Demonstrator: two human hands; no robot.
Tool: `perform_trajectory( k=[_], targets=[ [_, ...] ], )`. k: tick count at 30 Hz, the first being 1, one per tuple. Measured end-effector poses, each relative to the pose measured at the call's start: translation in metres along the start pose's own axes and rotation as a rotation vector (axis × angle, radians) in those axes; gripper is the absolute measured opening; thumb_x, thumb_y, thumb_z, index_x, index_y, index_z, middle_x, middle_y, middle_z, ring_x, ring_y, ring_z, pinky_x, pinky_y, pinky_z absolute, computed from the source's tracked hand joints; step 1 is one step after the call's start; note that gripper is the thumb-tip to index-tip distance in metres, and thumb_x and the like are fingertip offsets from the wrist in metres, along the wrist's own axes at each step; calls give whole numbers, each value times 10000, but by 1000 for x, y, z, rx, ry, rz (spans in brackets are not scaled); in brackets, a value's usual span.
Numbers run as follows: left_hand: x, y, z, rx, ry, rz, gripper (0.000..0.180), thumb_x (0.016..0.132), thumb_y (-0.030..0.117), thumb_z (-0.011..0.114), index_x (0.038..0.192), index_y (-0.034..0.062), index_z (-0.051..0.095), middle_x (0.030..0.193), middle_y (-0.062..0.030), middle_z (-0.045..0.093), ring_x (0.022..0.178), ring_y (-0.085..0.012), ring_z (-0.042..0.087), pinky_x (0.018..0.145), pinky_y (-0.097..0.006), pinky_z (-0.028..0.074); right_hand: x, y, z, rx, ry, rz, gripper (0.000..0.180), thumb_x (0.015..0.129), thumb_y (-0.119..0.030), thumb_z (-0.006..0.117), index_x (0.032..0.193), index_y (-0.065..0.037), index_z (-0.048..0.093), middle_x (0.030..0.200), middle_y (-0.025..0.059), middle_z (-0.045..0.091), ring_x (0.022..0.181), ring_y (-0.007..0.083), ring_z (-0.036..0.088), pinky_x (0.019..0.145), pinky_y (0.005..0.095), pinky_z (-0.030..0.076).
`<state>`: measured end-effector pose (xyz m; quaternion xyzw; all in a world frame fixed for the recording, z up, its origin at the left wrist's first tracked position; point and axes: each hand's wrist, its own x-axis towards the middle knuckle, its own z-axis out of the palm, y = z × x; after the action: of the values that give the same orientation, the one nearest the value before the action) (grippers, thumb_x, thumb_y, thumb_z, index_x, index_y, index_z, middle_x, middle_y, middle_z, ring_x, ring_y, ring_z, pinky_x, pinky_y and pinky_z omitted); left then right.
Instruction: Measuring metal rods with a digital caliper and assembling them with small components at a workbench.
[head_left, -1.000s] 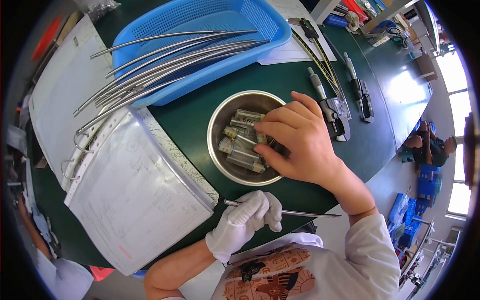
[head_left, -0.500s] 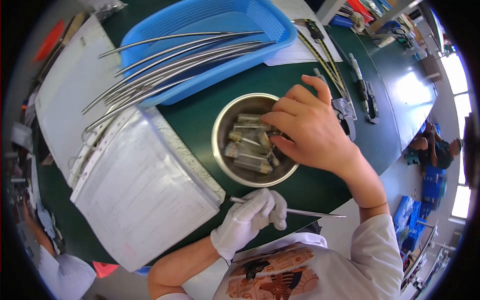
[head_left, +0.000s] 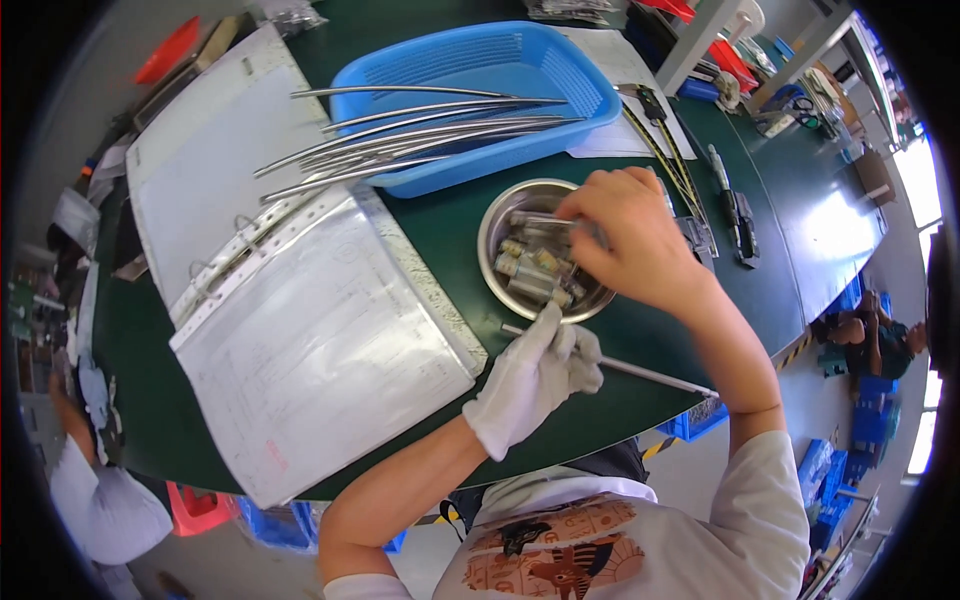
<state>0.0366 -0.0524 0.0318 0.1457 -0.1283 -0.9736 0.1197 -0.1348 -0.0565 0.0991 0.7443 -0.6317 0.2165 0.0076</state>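
A thin, straight metal rod [head_left: 655, 376] lies across my left hand [head_left: 530, 385], which wears a white glove and has its fingers closed around it. The rod slants down to the right, both ends sticking out past the glove. Just beyond it stands a round steel bowl [head_left: 486, 250] holding several short, shiny cylindrical pieces [head_left: 527, 272], some with pale labels. My bare right hand [head_left: 640, 240] reaches over the bowl's right side. Its fingers are curled together at the pieces; whatever they grip is hidden.
A blue basket [head_left: 400, 185] beyond the bowl carries several long metal rods [head_left: 420, 137]. To the left, an open ring binder [head_left: 320, 350] with plastic sleeves covers the green table [head_left: 440, 230]. Calipers [head_left: 740, 215] lie at right. Other people sit at far left and right.
My view has shifted, so the table things appear farther right or lower. The rod in my left hand now tilts more and sits nearer the bowl. My right hand's fingers have drawn closer together.
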Motion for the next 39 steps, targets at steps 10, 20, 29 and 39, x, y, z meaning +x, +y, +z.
perform_trajectory(
  k=[10, 20, 29, 39],
  targets=[
    [-1, -4, -1, -11, 74, 334, 408, 843, 488, 505, 805, 83, 511, 694, -14, 495, 587, -113, 512, 556, -252, 438, -40, -42, -23, 353, -100, -52, 162, 694, -36, 589, 856, -34, 600, 671, 83, 551, 553, 216, 488, 531, 322, 363],
    [-14, -1, 4, 291, 77, 256, 401, 900, 452, 415, 851, 72, 534, 579, 20, 414, 525, -84, 433, 463, -224, 359, -39, -42, 3, 765, -153, 141, 174, 721, -54, 650, 870, 24, 604, 701, 61, 572, 609, 117, 498, 566, 247, 406],
    [-10, 6, 5, -15, 217, 297, 482, 907, 369, 411, 507, 147, 257, 476, 17, 274, 404, -85, 235, 382, -235, 177, -38, -43, 4, 193, 84, -207, 163, 733, -36, 631, 887, 11, 604, 698, 101, 593, 596, 217, 555, 553, 299, 424],
    [-13, 7, -4, 39, 108, 272, 503, 892, 412, 440, 508, 139, 263, 536, -23, 383, 455, -102, 307, 428, -224, 224, -36, -41, 6, 590, -17, 31, 126, 705, 0, 599, 829, -23, 589, 725, 85, 555, 591, 190, 554, 515, 273, 440]
  ],
)
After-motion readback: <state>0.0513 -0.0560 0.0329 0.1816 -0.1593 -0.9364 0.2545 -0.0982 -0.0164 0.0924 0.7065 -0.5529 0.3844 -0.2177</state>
